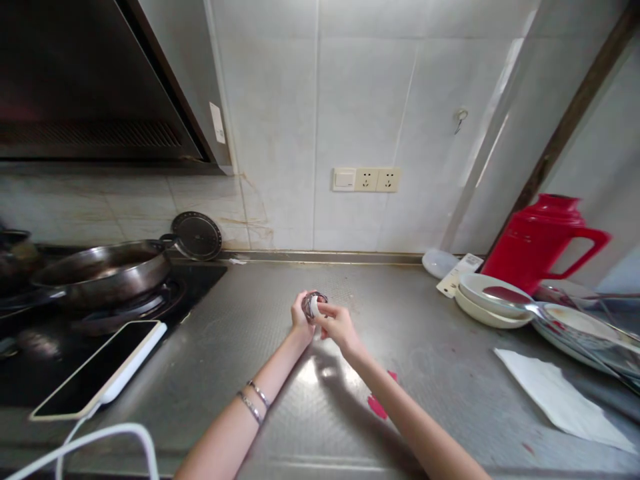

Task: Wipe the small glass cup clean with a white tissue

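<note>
While left hand (299,313) grips dark round object (307,306), right hand (338,326) pinches white piece (315,307), long axis near-vertical; object's direction unclear.

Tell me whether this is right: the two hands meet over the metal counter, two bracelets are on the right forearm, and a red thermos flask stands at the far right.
The arm is wrong: the head view shows the two bracelets on the left forearm, not the right. The rest stands.
</note>
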### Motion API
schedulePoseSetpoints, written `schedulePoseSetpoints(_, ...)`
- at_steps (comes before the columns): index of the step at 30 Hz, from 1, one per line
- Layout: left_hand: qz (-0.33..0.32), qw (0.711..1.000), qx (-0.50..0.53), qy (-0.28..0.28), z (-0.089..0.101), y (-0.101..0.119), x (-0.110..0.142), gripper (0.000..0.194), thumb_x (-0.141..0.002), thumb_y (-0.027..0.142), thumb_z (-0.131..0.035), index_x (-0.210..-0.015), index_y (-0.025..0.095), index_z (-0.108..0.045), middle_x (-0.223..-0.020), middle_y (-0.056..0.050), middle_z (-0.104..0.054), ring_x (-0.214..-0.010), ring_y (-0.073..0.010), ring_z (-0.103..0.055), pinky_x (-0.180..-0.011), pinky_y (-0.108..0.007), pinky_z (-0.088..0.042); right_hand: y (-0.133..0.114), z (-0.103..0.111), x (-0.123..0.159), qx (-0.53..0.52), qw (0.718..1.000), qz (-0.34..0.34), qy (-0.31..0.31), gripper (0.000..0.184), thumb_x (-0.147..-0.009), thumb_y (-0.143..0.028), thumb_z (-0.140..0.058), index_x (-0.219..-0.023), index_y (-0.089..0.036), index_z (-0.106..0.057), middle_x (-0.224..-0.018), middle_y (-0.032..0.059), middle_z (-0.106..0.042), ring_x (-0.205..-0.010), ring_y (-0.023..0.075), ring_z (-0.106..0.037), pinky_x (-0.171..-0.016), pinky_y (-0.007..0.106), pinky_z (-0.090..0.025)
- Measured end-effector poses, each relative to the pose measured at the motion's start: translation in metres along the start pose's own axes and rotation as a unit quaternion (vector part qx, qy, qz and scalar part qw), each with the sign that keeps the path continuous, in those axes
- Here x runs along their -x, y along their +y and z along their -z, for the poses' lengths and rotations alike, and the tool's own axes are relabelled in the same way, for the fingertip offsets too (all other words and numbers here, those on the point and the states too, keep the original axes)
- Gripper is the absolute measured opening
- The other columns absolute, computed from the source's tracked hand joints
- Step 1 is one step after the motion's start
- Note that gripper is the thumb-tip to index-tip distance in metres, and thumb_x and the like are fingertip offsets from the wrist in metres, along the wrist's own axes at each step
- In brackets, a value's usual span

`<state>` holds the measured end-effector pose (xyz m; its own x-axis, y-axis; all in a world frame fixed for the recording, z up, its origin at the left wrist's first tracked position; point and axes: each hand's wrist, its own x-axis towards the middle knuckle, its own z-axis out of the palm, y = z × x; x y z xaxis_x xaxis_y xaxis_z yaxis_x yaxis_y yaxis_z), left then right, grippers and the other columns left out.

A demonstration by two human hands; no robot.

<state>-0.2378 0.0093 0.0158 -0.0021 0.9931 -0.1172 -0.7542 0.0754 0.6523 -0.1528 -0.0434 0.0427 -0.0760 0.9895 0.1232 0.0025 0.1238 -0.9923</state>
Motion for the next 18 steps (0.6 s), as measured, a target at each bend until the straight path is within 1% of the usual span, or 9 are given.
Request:
schedulePoseSetpoints(1,-0.005,1.000,0.007,0.007,0.000,0.001,0.000,0.023,-0.071,0.037,-0.056,-0.072,0.014,-0.061,-0.058,-0.001,-0.063,-0.051,-0.0137,-0.058,-0.053,-0.024,-0.043,-0.001,0.003,-0.001,-0.011,1.000,-0.006,0.005,0.032,-0.059,-0.029,-0.060,-0.083,-0.013,-0.072,-0.065,0.0001,-0.064,-0.038,0.0051,-0.040,-0.037,0.019,-0.038)
schedulePoseSetpoints(3,-0.008,0.999,0.027,0.023,0.000,0.003,0.000,0.021,-0.071,0.034,-0.055,-0.071,0.014,-0.061,-0.057,-0.001,-0.063,-0.049,-0.0133,-0.058,-0.051,-0.024,-0.042,-0.001,0.011,-0.003,-0.035,0.999,-0.003,0.036,0.035,-0.060,-0.034,-0.062,-0.086,-0.012,-0.072,-0.064,0.0009,-0.064,-0.039,0.0055,-0.041,-0.039,0.020,-0.040)
schedulePoseSetpoints(5,0.004,0.998,0.047,0.029,0.000,0.005,-0.001,0.020,-0.073,0.033,-0.054,-0.071,0.014,-0.062,-0.058,-0.002,-0.064,-0.050,-0.0141,-0.059,-0.053,-0.024,-0.044,0.000,0.022,-0.008,-0.043,0.995,0.031,0.084,0.039,-0.063,-0.039,-0.063,-0.090,-0.012,-0.071,-0.067,0.0021,-0.065,-0.041,0.0065,-0.043,-0.041,0.021,-0.041)
schedulePoseSetpoints(7,0.022,0.997,0.061,0.032,0.000,0.006,-0.001,0.021,-0.073,0.033,-0.054,-0.070,0.014,-0.062,-0.061,-0.004,-0.066,-0.053,-0.0160,-0.062,-0.056,-0.026,-0.047,0.004,0.035,-0.016,-0.024,0.987,0.074,0.142,0.042,-0.066,-0.044,-0.063,-0.092,-0.012,-0.069,-0.071,0.0033,-0.065,-0.042,0.0071,-0.045,-0.042,0.021,-0.039)
schedulePoseSetpoints(10,0.056,0.996,0.062,0.036,0.000,0.006,-0.002,0.022,-0.074,0.032,-0.052,-0.069,0.013,-0.062,-0.063,-0.008,-0.067,-0.056,-0.0183,-0.064,-0.056,-0.028,-0.048,0.013,0.055,-0.028,0.033,0.972,0.113,0.203,0.046,-0.071,-0.050,-0.059,-0.093,-0.011,-0.068,-0.062,0.0017,-0.061,-0.046,0.0099,-0.047,-0.045,0.022,-0.039)
schedulePoseSetpoints(12,0.078,0.995,0.060,0.029,0.001,0.004,-0.002,0.022,-0.075,0.030,-0.051,-0.069,0.012,-0.062,-0.064,-0.010,-0.068,-0.056,-0.0193,-0.064,-0.056,-0.029,-0.049,0.019,0.065,-0.033,0.081,0.963,0.138,0.216,0.046,-0.072,-0.053,-0.058,-0.091,-0.012,-0.069,-0.070,0.0047,-0.064,-0.055,0.0132,-0.052,-0.049,0.024,-0.042)
schedulePoseSetpoints(14,0.101,0.993,0.058,0.014,0.001,0.002,-0.001,0.021,-0.076,0.029,-0.051,-0.070,0.012,-0.062,-0.065,-0.010,-0.068,-0.058,-0.0203,-0.065,-0.057,-0.030,-0.049,0.023,0.069,-0.034,0.144,0.952,0.169,0.210,0.044,-0.074,-0.053,-0.056,-0.087,-0.014,-0.070,-0.077,0.0067,-0.066,-0.065,0.0160,-0.055,-0.058,0.027,-0.045)
schedulePoseSetpoints(16,0.130,0.990,0.051,-0.007,0.001,-0.001,0.000,0.020,-0.075,0.028,-0.052,-0.072,0.012,-0.062,-0.065,-0.011,-0.068,-0.060,-0.0216,-0.065,-0.058,-0.032,-0.050,0.024,0.070,-0.032,0.201,0.939,0.198,0.198,0.041,-0.076,-0.052,-0.055,-0.084,-0.015,-0.071,-0.078,0.0069,-0.067,-0.072,0.0181,-0.056,-0.069,0.030,-0.046)
schedulePoseSetpoints(18,0.161,0.986,0.039,-0.028,0.002,-0.003,0.001,0.019,-0.074,0.028,-0.052,-0.073,0.011,-0.062,-0.066,-0.012,-0.068,-0.061,-0.0229,-0.065,-0.059,-0.033,-0.050,0.024,0.068,-0.029,0.227,0.932,0.211,0.185,0.039,-0.077,-0.051,-0.056,-0.084,-0.015,-0.072,-0.078,0.0067,-0.068,-0.077,0.0195,-0.057,-0.075,0.032,-0.045)
